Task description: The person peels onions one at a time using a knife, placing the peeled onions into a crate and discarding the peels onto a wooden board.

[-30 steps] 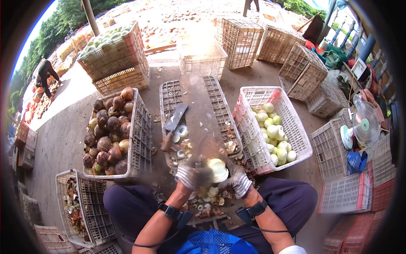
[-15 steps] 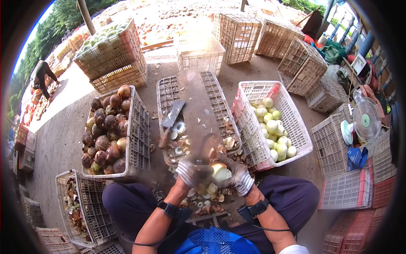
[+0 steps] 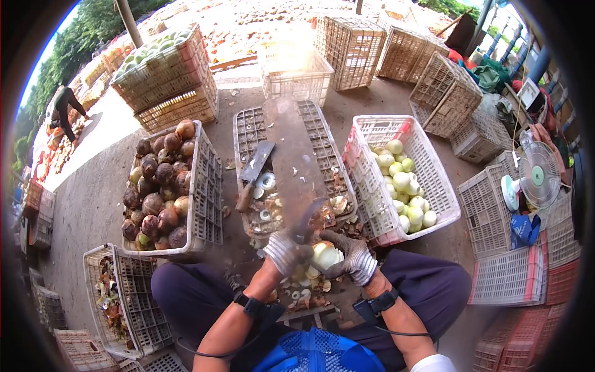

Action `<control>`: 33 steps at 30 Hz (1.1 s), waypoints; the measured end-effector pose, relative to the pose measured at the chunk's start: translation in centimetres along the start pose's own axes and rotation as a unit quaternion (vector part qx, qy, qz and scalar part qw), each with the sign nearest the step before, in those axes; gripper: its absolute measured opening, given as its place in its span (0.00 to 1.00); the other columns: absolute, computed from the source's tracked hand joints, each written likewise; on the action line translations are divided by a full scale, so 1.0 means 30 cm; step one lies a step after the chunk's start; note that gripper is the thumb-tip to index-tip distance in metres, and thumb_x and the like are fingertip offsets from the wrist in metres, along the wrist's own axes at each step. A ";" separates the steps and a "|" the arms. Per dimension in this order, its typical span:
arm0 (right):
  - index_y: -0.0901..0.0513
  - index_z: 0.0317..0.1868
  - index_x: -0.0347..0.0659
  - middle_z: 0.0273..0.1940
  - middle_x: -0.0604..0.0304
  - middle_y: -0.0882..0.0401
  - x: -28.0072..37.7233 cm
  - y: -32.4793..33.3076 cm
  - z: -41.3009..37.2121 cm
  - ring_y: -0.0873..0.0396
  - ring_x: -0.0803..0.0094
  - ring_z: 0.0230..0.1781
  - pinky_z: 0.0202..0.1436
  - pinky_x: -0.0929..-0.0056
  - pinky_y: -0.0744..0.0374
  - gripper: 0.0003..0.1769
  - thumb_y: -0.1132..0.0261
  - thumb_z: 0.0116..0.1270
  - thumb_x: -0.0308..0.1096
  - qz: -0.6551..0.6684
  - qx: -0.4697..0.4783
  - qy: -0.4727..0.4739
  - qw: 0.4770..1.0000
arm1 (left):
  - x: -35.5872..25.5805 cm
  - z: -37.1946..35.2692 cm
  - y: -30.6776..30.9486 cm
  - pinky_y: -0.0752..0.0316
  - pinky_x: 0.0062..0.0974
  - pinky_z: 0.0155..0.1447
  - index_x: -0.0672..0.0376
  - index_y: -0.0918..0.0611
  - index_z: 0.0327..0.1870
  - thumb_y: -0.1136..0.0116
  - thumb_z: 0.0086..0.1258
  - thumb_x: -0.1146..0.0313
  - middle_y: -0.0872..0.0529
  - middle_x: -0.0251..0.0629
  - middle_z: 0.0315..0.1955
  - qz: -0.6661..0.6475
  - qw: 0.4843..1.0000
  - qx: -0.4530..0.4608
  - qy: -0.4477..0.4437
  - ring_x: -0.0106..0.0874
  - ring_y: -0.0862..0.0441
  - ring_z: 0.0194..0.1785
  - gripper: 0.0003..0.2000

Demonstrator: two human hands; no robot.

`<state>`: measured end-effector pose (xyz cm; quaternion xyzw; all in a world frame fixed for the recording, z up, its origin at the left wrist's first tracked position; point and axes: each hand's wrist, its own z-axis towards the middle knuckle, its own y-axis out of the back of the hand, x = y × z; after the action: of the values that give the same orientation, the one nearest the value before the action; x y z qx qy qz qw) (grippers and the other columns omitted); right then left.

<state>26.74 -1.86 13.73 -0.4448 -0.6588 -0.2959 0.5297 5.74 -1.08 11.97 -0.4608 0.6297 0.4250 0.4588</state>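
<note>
My left hand (image 3: 286,251), in a dirty striped glove, is closed around a dark curved knife (image 3: 306,222) whose blade points up and away; its handle is hidden. Close beside it, my gloved right hand (image 3: 351,257) grips a pale, partly peeled onion (image 3: 325,255). Both hands are above the near end of a worn board (image 3: 288,149) lying over an upturned crate (image 3: 246,139). Peel and cut pieces (image 3: 304,291) lie below the hands. A cleaver (image 3: 256,167) rests at the board's left side.
A crate (image 3: 207,186) of brown unpeeled onions (image 3: 154,203) stands left. At right, a white crate (image 3: 437,177) contains pale peeled onions (image 3: 401,181). A scrap crate (image 3: 139,297) leans lower left. A fan (image 3: 538,175) stands far right; a person (image 3: 67,111) bends over at far left.
The curved knife's blade has swung and now shows more clearly above my left hand. My right hand still holds the onion, with little shift. The view has moved slightly.
</note>
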 end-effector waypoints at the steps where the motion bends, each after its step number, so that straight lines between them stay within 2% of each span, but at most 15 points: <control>1: 0.28 0.65 0.35 0.59 0.58 0.23 -0.003 0.000 0.000 0.25 0.71 0.57 0.63 0.71 0.27 0.53 0.20 0.29 0.22 0.012 0.000 0.001 1.000 | 0.003 -0.001 0.000 0.24 0.26 0.31 0.68 0.21 0.50 0.40 0.50 0.69 0.15 0.42 0.28 -0.006 1.000 0.001 0.003 0.26 0.20 0.27 0.23; 4: 0.29 0.65 0.35 0.60 0.58 0.23 -0.002 -0.001 0.000 0.26 0.72 0.58 0.63 0.72 0.27 0.54 0.21 0.28 0.22 0.012 0.009 -0.005 1.000 | -0.002 -0.011 -0.002 0.25 0.26 0.29 0.67 0.21 0.51 0.41 0.51 0.70 0.15 0.42 0.28 -0.029 0.999 0.014 -0.005 0.25 0.21 0.25 0.23; 7: 0.29 0.65 0.35 0.60 0.58 0.24 0.048 -0.010 -0.014 0.26 0.72 0.59 0.64 0.72 0.28 0.54 0.21 0.28 0.21 0.002 0.011 -0.018 1.000 | 0.004 0.003 -0.005 0.26 0.27 0.27 0.66 0.21 0.51 0.41 0.51 0.72 0.16 0.42 0.26 0.044 0.997 -0.003 -0.055 0.27 0.21 0.24 0.22; 10: 0.29 0.66 0.35 0.60 0.57 0.24 0.037 -0.010 -0.018 0.27 0.73 0.59 0.64 0.72 0.29 0.54 0.22 0.28 0.21 0.001 0.007 -0.013 1.000 | -0.052 -0.011 -0.017 0.26 0.28 0.27 0.66 0.21 0.50 0.41 0.52 0.73 0.17 0.42 0.24 0.081 0.997 -0.008 0.003 0.29 0.20 0.23 0.20; 13: 0.29 0.66 0.35 0.61 0.58 0.24 0.032 -0.015 -0.020 0.27 0.72 0.59 0.64 0.72 0.29 0.55 0.21 0.28 0.21 0.014 0.007 -0.016 1.000 | -0.026 -0.007 -0.022 0.26 0.29 0.27 0.65 0.20 0.46 0.41 0.53 0.73 0.17 0.42 0.24 0.130 0.991 -0.018 -0.037 0.32 0.19 0.23 0.17; 16: 0.30 0.66 0.35 0.61 0.57 0.24 0.023 -0.014 -0.018 0.27 0.72 0.60 0.64 0.72 0.29 0.55 0.21 0.27 0.21 -0.001 0.008 -0.021 1.000 | 0.009 -0.006 -0.017 0.26 0.28 0.27 0.64 0.20 0.42 0.40 0.53 0.72 0.17 0.40 0.25 0.116 0.992 -0.022 -0.050 0.29 0.20 0.24 0.14; 19: 0.29 0.66 0.35 0.60 0.58 0.23 0.011 -0.012 -0.019 0.27 0.73 0.59 0.64 0.73 0.29 0.55 0.22 0.27 0.20 -0.010 0.002 -0.002 1.000 | 0.045 -0.010 -0.020 0.27 0.27 0.27 0.64 0.20 0.38 0.39 0.53 0.72 0.18 0.37 0.24 -0.069 0.992 -0.054 -0.092 0.25 0.23 0.24 0.12; 24: 0.29 0.65 0.35 0.59 0.59 0.22 0.044 -0.017 -0.028 0.26 0.74 0.58 0.62 0.73 0.27 0.54 0.23 0.28 0.18 0.054 0.025 -0.014 0.998 | 0.021 -0.022 0.000 0.29 0.24 0.26 0.65 0.20 0.38 0.39 0.54 0.72 0.19 0.35 0.22 -0.130 0.989 -0.027 -0.059 0.22 0.25 0.23 0.11; 28: 0.28 0.65 0.35 0.58 0.59 0.22 0.031 -0.020 -0.033 0.25 0.74 0.56 0.60 0.74 0.25 0.54 0.24 0.27 0.18 0.087 0.025 -0.041 0.995 | -0.071 -0.044 -0.003 0.29 0.25 0.23 0.67 0.20 0.38 0.40 0.55 0.74 0.20 0.36 0.21 -0.067 0.997 -0.023 0.034 0.22 0.24 0.21 0.10; 31: 0.28 0.65 0.36 0.58 0.60 0.22 0.020 -0.025 -0.035 0.24 0.74 0.56 0.59 0.73 0.24 0.53 0.24 0.28 0.19 0.084 0.013 -0.047 0.995 | -0.061 -0.038 -0.009 0.30 0.27 0.21 0.68 0.21 0.37 0.43 0.57 0.76 0.20 0.38 0.20 -0.021 0.999 -0.034 0.001 0.24 0.24 0.20 0.08; 33: 0.28 0.65 0.36 0.58 0.60 0.22 0.001 -0.020 -0.028 0.24 0.73 0.55 0.59 0.73 0.24 0.53 0.24 0.28 0.19 0.071 0.017 -0.039 0.997 | -0.045 -0.023 -0.006 0.28 0.23 0.26 0.66 0.20 0.43 0.38 0.57 0.74 0.19 0.33 0.24 0.038 0.999 -0.028 0.009 0.23 0.24 0.24 0.12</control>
<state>26.57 -2.84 14.03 -0.4927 -0.6508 -0.2291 0.5304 5.99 -1.52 13.41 -0.4528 0.6390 0.4554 0.4235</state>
